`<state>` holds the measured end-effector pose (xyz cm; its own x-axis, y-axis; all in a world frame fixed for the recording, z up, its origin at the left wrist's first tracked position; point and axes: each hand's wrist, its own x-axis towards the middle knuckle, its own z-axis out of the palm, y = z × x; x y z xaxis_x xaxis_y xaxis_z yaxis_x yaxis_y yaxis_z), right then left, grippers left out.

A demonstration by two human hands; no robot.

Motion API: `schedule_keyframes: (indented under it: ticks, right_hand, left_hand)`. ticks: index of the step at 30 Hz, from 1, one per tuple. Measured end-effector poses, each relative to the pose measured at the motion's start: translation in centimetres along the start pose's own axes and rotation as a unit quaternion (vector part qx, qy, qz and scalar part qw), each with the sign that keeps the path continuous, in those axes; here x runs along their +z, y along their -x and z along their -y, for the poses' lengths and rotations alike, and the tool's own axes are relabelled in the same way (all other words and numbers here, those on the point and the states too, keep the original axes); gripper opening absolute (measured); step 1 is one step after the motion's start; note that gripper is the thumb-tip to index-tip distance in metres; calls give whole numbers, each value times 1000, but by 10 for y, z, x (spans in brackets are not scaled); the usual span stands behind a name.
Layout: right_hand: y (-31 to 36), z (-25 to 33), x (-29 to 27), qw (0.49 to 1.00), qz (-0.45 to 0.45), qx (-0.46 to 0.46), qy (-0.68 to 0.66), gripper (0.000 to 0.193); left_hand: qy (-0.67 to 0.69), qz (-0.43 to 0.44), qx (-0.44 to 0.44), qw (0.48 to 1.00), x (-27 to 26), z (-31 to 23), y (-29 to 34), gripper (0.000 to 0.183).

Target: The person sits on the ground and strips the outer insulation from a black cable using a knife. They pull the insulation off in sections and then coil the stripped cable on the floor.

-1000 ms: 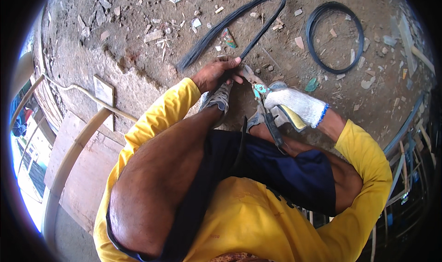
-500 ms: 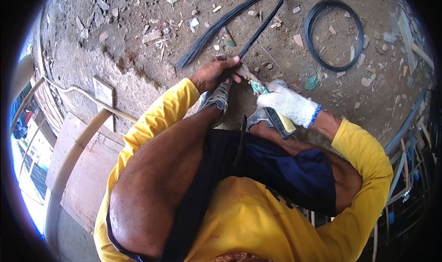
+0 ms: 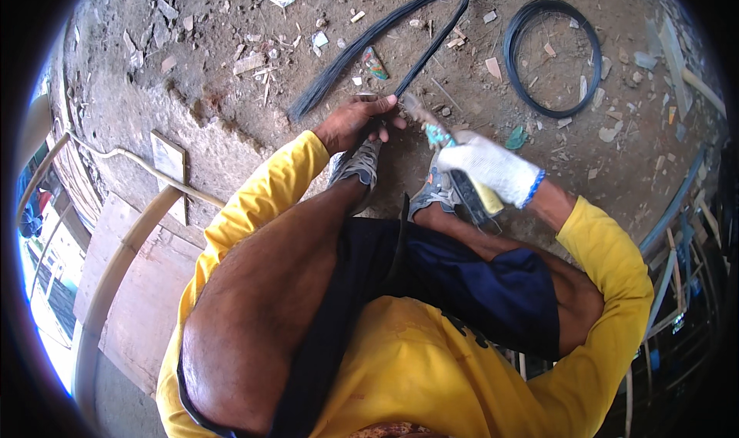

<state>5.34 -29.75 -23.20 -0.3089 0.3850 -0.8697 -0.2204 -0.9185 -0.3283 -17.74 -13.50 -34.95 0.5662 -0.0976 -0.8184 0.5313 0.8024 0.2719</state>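
My left hand [image 3: 360, 121], bare, pinches one end of a bent bundle of thin dark wire [image 3: 339, 74] between thumb and fingers. The bundle loops away over the ground and doubles back, its loose ends fanned out left of the hand. In a white knitted glove, my right hand [image 3: 490, 166] is closed around pliers [image 3: 440, 135] with turquoise on the handle near the head. Their blurred grey head sits just right of my left fingertips, close to the wire end. A dark and yellow part sticks out below the glove.
A round coil of dark wire [image 3: 511, 57] lies on the dirt ground [image 3: 254, 107] at the far right. Wood chips, stones and plastic scraps are scattered about. A bent bamboo pole [image 3: 123, 261] and a plywood sheet [image 3: 150, 299] stand at the left. My shoes [image 3: 431, 189] are below my hands.
My right hand has shifted slightly right with the pliers, whose head is now a little farther from my left fingers. The left hand keeps its pinch on the wire bundle.
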Motion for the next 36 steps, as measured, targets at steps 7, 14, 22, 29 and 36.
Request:
schedule_keyframes:
  ticks: [7,14,22,29,36]
  right_hand:
    - [22,36,-79,884,-127,-11,451,59]
    - [13,-24,-75,839,-65,1,540,65]
    - [-18,-67,-21,839,-144,3,525,105]
    - [-28,-69,-16,807,-157,-2,570,124]
    - [-26,-100,-13,857,-137,-130,479,94]
  left_hand:
    - [15,20,-65,998,-7,1,-9,35]
    - [38,25,-113,993,-15,3,-15,38]
    - [-42,-22,-38,998,-4,9,-11,28]
    - [19,16,45,999,-5,14,2,32]
    - [-5,10,40,999,-6,13,2,25]
